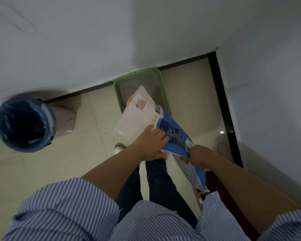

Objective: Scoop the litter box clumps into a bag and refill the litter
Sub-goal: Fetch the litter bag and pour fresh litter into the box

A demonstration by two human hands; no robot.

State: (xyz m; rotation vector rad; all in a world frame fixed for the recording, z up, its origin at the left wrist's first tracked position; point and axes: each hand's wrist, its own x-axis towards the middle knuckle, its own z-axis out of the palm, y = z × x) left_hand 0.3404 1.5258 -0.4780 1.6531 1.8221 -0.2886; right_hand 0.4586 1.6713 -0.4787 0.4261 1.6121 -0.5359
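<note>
Covering part of the litter box [161, 79], the litter bag [137, 117] sits gripped by both hands: left [152, 141], right [197, 155].

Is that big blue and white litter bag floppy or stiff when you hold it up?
Probably floppy: the litter bag bends in the middle, its lower end sagging under the right hand. It likely feels heavy, since both the left hand and right hand hold it. Tilted over the green litter box, its contents may shift suddenly.

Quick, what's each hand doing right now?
Left hand: grips the side of the litter bag, tipped toward the green litter box.
Right hand: pinches the bag's bottom end.
</note>
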